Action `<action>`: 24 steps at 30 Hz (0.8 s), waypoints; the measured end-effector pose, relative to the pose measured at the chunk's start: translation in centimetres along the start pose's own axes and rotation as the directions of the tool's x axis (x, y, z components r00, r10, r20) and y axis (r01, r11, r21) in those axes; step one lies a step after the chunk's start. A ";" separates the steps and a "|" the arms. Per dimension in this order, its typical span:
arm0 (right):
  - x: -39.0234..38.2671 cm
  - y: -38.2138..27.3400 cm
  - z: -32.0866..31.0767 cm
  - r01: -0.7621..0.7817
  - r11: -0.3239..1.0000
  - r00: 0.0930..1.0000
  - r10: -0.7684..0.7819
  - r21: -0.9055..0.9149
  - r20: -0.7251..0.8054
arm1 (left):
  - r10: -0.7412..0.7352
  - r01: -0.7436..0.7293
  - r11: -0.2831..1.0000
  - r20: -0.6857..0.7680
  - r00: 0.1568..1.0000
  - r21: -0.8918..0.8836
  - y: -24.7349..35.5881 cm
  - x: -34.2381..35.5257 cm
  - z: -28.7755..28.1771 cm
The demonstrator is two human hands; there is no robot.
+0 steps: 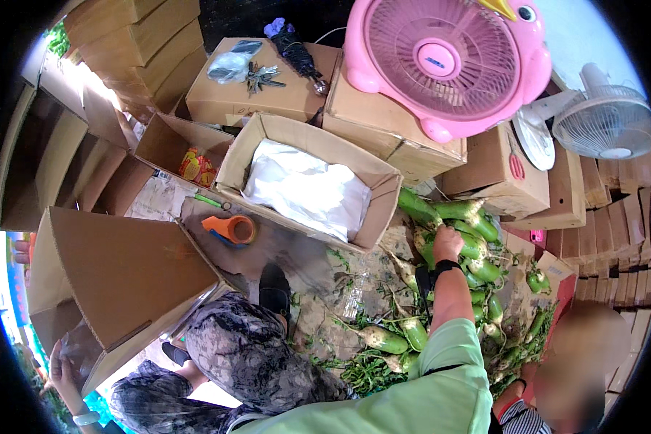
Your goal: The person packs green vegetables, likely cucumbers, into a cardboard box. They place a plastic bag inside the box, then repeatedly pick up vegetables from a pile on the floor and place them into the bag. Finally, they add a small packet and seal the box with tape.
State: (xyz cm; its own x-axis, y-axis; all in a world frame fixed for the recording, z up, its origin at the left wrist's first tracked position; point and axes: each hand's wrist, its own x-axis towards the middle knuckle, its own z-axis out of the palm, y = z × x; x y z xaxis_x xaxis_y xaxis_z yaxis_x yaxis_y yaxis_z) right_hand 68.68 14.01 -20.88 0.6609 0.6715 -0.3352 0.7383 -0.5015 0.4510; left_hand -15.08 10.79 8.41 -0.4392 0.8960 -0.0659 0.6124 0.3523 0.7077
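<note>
My right hand point(448, 243), with a dark band on its wrist, reaches into a pile of green radishes point(484, 271) on the floor. Its fingers are closed round one green radish, mostly hidden under them. More radishes point(383, 339) with pale root ends and trimmed leaves lie closer to me. Far to the left my left hand point(61, 370), wearing a pale bracelet, grips the edge of a tilted cardboard box point(130, 267). Clear plastic point(83, 352) shows at that box's mouth, and its inside is mostly hidden.
An open carton point(380, 220) with white sheeting stands ahead, beside an orange tape dispenser point(236, 229). Behind are a pink fan point(437, 58), a white fan point(606, 123) and a box with keys point(262, 77). Red scissors point(516, 160) lie rightward. A person point(524, 419) is at lower right.
</note>
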 end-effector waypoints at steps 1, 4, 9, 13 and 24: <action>0.1 -0.3 -0.3 -0.004 0.999 0.999 0.006 -0.035 0.051 | -0.011 0.011 0.999 -0.004 1.000 0.033 0.2 -0.1 0.1; 0.6 -1.3 -0.5 0.011 0.997 0.998 -0.006 -0.072 0.065 | -0.010 0.010 0.996 -0.002 1.000 0.084 0.1 -0.2 -0.1; 1.3 -0.9 1.3 0.065 0.995 0.996 -0.061 -0.079 0.060 | 0.013 -0.015 0.996 0.022 1.000 0.083 -0.4 0.2 -0.7; -0.1 0.2 1.1 0.102 0.992 0.994 -0.098 -0.076 0.050 | 0.002 -0.004 0.995 0.019 1.000 0.101 -0.1 0.0 -0.8; -14.3 0.7 -0.6 0.489 0.846 0.862 -0.431 0.214 -0.265 | -0.035 0.051 0.985 0.097 0.995 -0.162 -1.7 0.1 -1.0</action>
State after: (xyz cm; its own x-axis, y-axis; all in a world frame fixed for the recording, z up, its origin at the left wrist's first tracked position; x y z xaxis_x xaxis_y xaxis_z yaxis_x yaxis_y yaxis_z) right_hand 59.68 4.38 -15.27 0.2155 0.9402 -0.2639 0.9763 -0.2123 0.0408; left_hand -16.84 9.98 7.93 -0.3950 0.9049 -0.1585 0.4747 0.3488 0.8081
